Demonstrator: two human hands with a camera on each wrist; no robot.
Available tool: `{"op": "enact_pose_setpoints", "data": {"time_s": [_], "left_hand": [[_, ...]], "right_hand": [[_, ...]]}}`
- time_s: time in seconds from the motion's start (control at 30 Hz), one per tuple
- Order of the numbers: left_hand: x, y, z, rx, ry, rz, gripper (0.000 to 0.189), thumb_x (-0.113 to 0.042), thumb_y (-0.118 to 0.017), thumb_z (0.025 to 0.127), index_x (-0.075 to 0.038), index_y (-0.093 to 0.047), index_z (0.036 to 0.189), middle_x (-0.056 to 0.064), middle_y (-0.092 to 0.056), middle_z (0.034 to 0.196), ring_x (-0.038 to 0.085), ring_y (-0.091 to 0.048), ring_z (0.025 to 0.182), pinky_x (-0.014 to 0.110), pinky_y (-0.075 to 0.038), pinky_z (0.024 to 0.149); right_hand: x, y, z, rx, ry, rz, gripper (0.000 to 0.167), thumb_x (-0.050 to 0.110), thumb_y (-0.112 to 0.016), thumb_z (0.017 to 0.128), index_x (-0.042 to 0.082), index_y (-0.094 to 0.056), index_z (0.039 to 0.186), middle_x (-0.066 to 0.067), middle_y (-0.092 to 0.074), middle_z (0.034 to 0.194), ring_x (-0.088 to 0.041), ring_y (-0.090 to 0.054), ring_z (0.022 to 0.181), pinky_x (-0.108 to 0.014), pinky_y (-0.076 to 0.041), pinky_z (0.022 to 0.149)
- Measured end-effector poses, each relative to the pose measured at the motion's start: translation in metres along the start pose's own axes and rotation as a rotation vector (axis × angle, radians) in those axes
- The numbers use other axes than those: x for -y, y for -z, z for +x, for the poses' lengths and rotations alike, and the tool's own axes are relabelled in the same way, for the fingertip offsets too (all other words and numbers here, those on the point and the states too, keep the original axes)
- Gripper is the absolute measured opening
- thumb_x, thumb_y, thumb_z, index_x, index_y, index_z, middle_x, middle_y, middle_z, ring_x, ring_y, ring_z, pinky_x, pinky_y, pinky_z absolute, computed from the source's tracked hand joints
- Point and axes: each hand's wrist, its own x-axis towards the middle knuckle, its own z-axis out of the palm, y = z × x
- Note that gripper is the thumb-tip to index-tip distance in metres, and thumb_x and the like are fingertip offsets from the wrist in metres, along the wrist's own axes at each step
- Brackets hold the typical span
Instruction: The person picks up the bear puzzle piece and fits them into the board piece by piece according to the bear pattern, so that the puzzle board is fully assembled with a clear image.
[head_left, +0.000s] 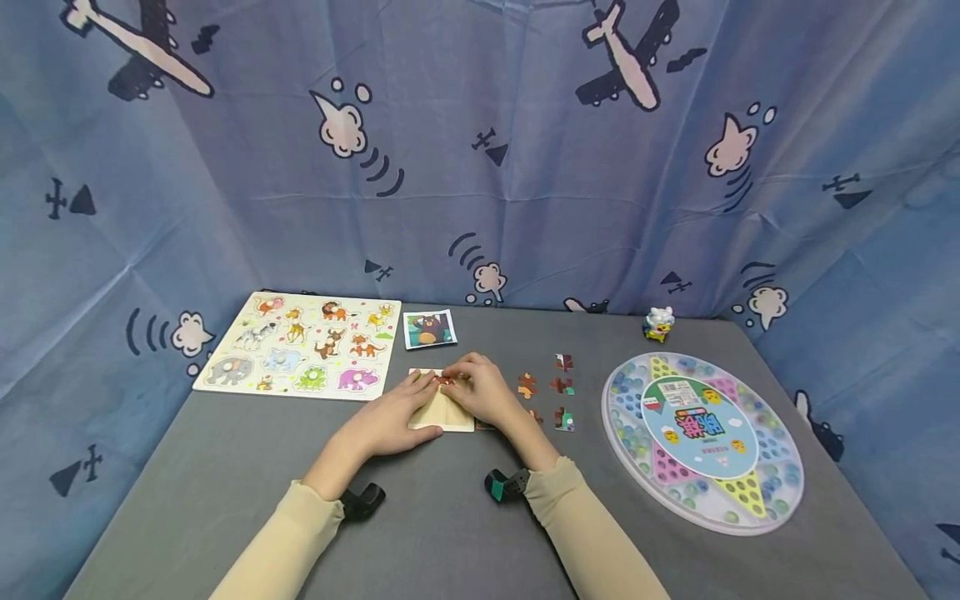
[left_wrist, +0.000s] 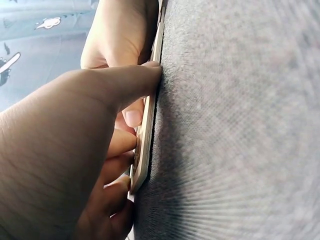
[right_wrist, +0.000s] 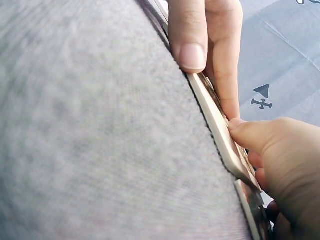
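A small pale wooden puzzle board [head_left: 450,417] lies flat on the grey table between the two hands. My left hand [head_left: 393,417] holds it from the left, its thumb [right_wrist: 192,55] along the near edge and the other fingers over the far left part. Toward the board's far end, my right hand [head_left: 487,393] pinches a reddish-brown puzzle piece [head_left: 444,380] against the board, thumb and forefinger close to the left fingertips. Fingers cover most of that piece. At the right wrist, another piece partly shows beside the board's right edge.
Several loose jigsaw pieces [head_left: 564,387] lie right of the board. Behind it sits a bear picture card [head_left: 429,329]. An animal peg puzzle [head_left: 300,346] is at left, a round marble board game [head_left: 701,442] at right, and a small figurine [head_left: 659,323] near the blue curtain [head_left: 480,167].
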Motion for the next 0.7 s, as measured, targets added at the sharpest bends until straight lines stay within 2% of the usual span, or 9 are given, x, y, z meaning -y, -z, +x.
{"op": "enact_pose_setpoints", "data": {"time_s": [0.23, 0.4, 0.47, 0.7], "left_hand": [[0.0, 0.0, 0.0, -0.001, -0.009, -0.026, 0.081, -0.047, -0.07, 0.1, -0.003, -0.042, 0.162, 0.014, -0.034, 0.171, 0.04, -0.023, 0.161, 0.056, -0.029, 0.127], [0.002, -0.004, 0.002, -0.032, -0.025, -0.042, 0.081, -0.045, -0.073, 0.099, -0.001, -0.044, 0.16, 0.015, -0.038, 0.169, 0.042, -0.025, 0.16, 0.057, -0.03, 0.127], [0.004, -0.006, 0.002, -0.043, -0.025, -0.037, 0.081, -0.045, -0.074, 0.098, -0.002, -0.046, 0.16, 0.014, -0.039, 0.169, 0.042, -0.026, 0.16, 0.057, -0.031, 0.126], [0.006, -0.005, 0.002, -0.057, -0.008, -0.044, 0.081, -0.049, -0.074, 0.096, -0.003, -0.049, 0.158, 0.012, -0.04, 0.169, 0.04, -0.027, 0.16, 0.059, -0.032, 0.126]], "right_hand": [[0.001, 0.004, 0.001, 0.018, -0.004, 0.012, 0.026, 0.021, -0.082, 0.095, 0.006, -0.079, 0.116, -0.008, -0.072, 0.111, -0.024, -0.066, 0.101, -0.04, -0.056, 0.09], [0.002, 0.011, 0.002, 0.028, -0.019, 0.048, 0.029, 0.021, -0.082, 0.095, 0.005, -0.078, 0.119, -0.009, -0.072, 0.109, -0.023, -0.066, 0.097, -0.038, -0.057, 0.085], [0.002, 0.015, 0.003, 0.031, -0.031, 0.062, 0.03, 0.02, -0.081, 0.095, 0.005, -0.077, 0.121, -0.009, -0.072, 0.111, -0.024, -0.065, 0.096, -0.04, -0.057, 0.085], [-0.001, 0.042, 0.006, 0.031, -0.058, 0.044, 0.037, 0.022, -0.081, 0.096, 0.005, -0.074, 0.129, -0.013, -0.07, 0.119, -0.03, -0.068, 0.106, -0.048, -0.058, 0.094]]}}
